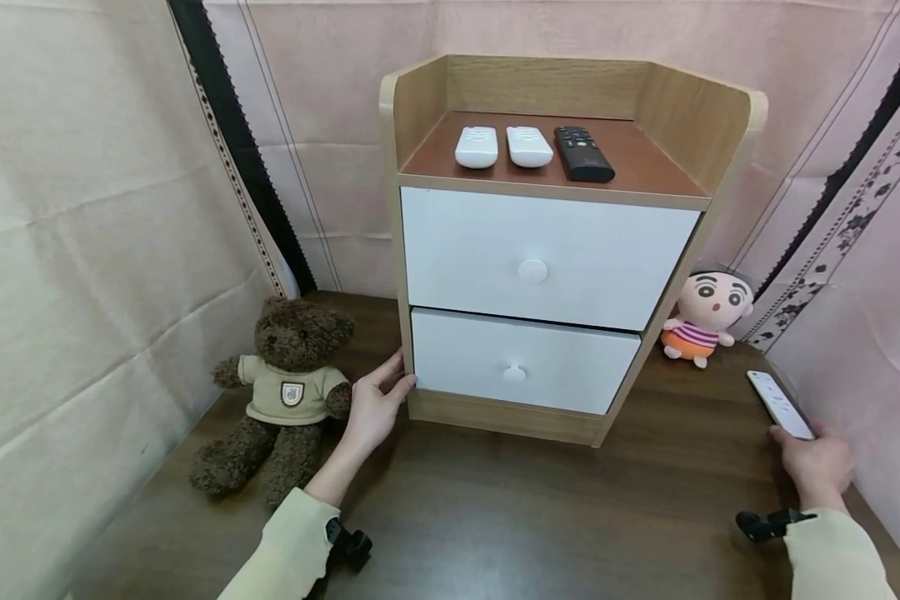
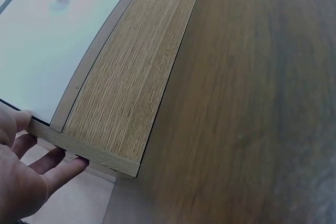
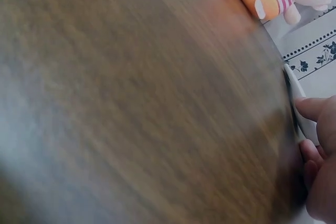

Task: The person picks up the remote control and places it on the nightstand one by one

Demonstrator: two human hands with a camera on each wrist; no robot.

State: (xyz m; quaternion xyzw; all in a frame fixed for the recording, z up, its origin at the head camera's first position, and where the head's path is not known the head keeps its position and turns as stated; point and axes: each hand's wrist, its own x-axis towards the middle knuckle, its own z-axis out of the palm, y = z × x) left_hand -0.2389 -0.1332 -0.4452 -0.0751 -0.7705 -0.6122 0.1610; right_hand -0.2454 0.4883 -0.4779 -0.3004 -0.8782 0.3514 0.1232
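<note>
A small wooden cabinet (image 1: 506, 429) with two white drawers (image 1: 465, 250) stands mid-table in the head view. My left hand (image 1: 375, 408) holds its lower left edge; in the left wrist view the thumb (image 2: 22, 119) lies at the front edge and the fingers (image 2: 65, 174) run along the side panel. Far to the right, my right hand (image 1: 817, 458) grips a slim remote control (image 1: 780, 404) with a white face and dark edge. In the right wrist view the remote control (image 3: 300, 95) shows edge-on, partly covered by the fingers.
Two white remotes (image 1: 477, 147) (image 1: 528, 147) and a black remote (image 1: 583, 154) lie on the cabinet top. A brown teddy bear (image 1: 288, 392) sits beside my left hand. A plush doll (image 1: 701, 321) sits right of the cabinet. Cloth walls (image 1: 120, 250) border the table.
</note>
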